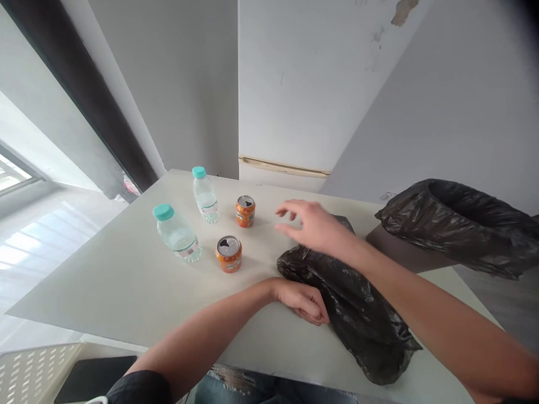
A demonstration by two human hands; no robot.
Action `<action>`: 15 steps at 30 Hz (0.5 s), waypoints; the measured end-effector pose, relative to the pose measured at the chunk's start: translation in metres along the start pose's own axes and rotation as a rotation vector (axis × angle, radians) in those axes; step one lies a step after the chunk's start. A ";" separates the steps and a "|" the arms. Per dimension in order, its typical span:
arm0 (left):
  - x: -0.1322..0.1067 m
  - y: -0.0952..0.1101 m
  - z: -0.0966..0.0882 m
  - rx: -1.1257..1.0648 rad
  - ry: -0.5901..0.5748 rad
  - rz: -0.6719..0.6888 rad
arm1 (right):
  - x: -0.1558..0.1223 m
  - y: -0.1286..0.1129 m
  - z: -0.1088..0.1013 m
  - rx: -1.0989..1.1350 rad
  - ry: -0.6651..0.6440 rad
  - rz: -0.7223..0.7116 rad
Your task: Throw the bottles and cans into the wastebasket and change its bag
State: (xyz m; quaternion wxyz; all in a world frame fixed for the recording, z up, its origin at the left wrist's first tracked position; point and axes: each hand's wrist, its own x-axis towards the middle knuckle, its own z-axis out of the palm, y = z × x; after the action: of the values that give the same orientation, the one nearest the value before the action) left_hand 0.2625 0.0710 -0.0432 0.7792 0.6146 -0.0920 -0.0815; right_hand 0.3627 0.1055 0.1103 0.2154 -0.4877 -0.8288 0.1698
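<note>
My right hand [311, 225] hovers above the table with its fingers apart, holding nothing, a short way right of the far orange can [245, 211]. My left hand [304, 301] rests on the table with its fingers curled, pinching the edge of a crumpled black plastic bag [357, 314] that lies flat before me. A second orange can [229, 253] stands nearer, its top open. Two clear water bottles with teal caps stand upright to the left, one near [177, 234] and one farther back [205, 196].
The white table [118, 280] has its far edge against a white fridge [295, 101]. A bin lined with a black bag [458, 224] stands at the right. A dark flat object [90, 377] lies on a perforated white surface at the lower left.
</note>
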 end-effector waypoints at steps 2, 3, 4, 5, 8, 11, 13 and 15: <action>0.000 0.001 0.000 0.005 0.008 -0.038 | -0.010 0.034 -0.030 -0.065 0.062 0.158; 0.000 0.002 0.001 0.006 0.017 -0.052 | -0.016 0.053 -0.041 -0.085 0.107 0.239; 0.000 0.003 0.001 0.010 0.021 -0.060 | -0.021 0.073 -0.049 -0.089 0.135 0.321; 0.000 0.003 0.001 0.014 0.022 -0.059 | -0.028 0.092 -0.052 -0.098 0.171 0.401; 0.000 0.003 0.001 0.024 0.011 -0.043 | -0.045 0.141 -0.045 -0.159 0.217 0.515; 0.000 0.004 0.001 0.018 0.036 -0.059 | -0.058 0.168 -0.025 -0.046 0.100 0.655; 0.001 0.005 0.001 0.024 0.052 -0.077 | -0.063 0.176 -0.016 0.113 -0.001 0.722; 0.001 0.007 0.003 0.037 0.052 -0.084 | -0.068 0.176 -0.015 0.207 -0.043 0.733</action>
State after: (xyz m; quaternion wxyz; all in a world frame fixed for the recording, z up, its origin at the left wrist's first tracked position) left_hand 0.2629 0.0695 -0.0356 0.7656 0.6343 -0.0474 -0.0962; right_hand 0.5293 0.1287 0.0236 0.1711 -0.7237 -0.5823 0.3285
